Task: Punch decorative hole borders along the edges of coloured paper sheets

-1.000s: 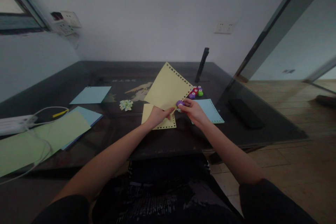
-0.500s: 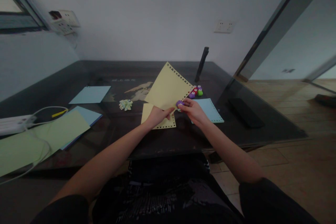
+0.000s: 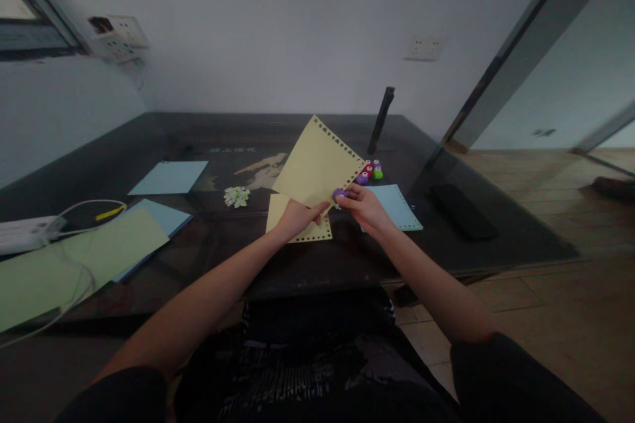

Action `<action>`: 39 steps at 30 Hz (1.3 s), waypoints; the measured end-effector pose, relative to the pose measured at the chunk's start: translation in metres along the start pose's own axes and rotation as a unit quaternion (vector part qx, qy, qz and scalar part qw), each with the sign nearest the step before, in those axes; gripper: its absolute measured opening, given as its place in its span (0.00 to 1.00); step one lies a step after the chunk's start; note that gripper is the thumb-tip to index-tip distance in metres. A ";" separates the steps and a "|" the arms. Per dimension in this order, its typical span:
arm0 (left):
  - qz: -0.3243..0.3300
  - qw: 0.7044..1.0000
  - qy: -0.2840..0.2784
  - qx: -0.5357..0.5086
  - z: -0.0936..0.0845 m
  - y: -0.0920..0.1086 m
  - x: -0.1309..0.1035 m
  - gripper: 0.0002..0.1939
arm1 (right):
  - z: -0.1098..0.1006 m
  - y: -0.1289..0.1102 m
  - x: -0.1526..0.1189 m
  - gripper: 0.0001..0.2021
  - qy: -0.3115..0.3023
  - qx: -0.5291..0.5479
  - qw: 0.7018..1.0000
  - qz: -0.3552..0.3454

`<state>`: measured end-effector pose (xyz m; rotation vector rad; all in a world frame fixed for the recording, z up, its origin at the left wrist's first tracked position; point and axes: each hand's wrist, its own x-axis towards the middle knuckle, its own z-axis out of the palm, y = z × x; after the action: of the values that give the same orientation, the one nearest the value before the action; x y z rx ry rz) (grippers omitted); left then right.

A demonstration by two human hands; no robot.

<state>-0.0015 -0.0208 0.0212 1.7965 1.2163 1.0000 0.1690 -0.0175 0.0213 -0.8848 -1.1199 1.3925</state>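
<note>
My left hand (image 3: 297,217) pinches the lower corner of a yellow sheet of paper (image 3: 315,165), which is tilted up and has small holes along its right edge. Between the fingers of my right hand (image 3: 367,206) is a small purple craft punch (image 3: 340,194), at that same edge near the corner. Under the raised sheet lies a second yellow sheet (image 3: 276,211), also with holes along its edges. Beneath my right hand a light blue sheet (image 3: 397,205) with an edge row of holes rests on the table. Several red, purple and green punches (image 3: 368,172) cluster just behind.
A pile of pale paper cut-outs (image 3: 237,196) sits left of the sheets. Farther left are a blue sheet (image 3: 171,178), stacked coloured papers (image 3: 99,244) and a white power strip (image 3: 27,236) with a cable. A black flat object (image 3: 464,213) lies right; a dark upright stick (image 3: 381,120) stands behind.
The view has shifted very slightly. Both hands keep their hold on the yellow sheet and the purple craft punch, with almost no visible movement.
</note>
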 end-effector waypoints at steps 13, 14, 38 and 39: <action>0.010 1.000 0.001 -0.010 0.001 0.000 -0.001 0.11 | 0.000 -0.001 -0.001 0.17 -0.002 -0.001 1.000 -0.011; 0.010 1.000 0.002 -0.007 0.001 -0.001 -0.001 0.12 | 0.000 -0.001 -0.001 0.17 -0.001 0.001 1.000 -0.011; -0.017 0.998 0.017 -0.066 0.005 0.002 0.001 0.07 | 0.000 -0.005 -0.001 0.20 0.008 0.036 0.999 0.007; -0.022 0.997 0.019 -0.066 0.004 0.003 0.001 0.07 | 0.000 -0.006 -0.001 0.19 0.006 0.036 0.999 0.010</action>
<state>0.0038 -0.0209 0.0222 1.6489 1.1792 1.0682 0.1706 -0.0188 0.0265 -0.8527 -1.0474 1.4327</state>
